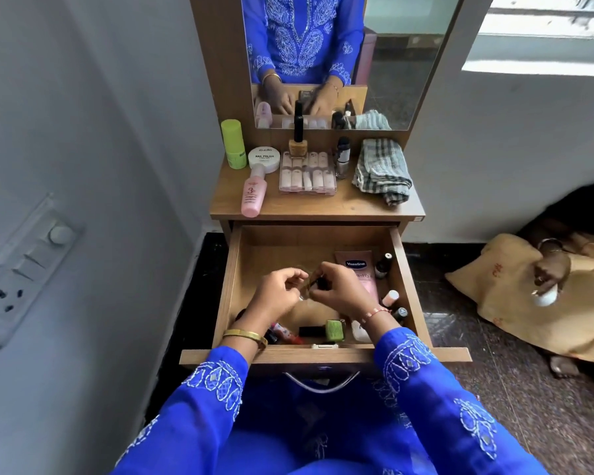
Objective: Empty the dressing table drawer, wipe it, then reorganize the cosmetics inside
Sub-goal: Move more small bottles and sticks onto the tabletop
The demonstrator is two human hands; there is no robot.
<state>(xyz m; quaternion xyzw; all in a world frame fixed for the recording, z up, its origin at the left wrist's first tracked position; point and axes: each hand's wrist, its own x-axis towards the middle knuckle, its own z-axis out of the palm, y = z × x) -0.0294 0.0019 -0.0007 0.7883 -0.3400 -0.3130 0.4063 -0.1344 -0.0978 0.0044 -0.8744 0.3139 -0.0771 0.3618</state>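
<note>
The wooden drawer [235,269] stands pulled out below the dressing table top [309,205]. Over its middle, my left hand [276,293] and my right hand [340,291] meet on a small dark-capped bottle [318,284]; my right fingers pinch its cap, my left fingers hold something small beside it that I cannot make out. Inside the drawer lie a pink Vaseline tube [359,269], small dropper bottles [383,265], a green item [335,330], a black lipstick [311,331] and red tubes [285,332]. A folded checked cloth [381,171] lies on the table top.
On the top stand a green stick [234,144], a white nail polish jar [264,159], a pink bottle [253,195], a clear nail case [307,173] and polish bottles. A mirror [402,60] rises behind. Wall and switch panel [24,272] are left; another person's hand [549,272] is right.
</note>
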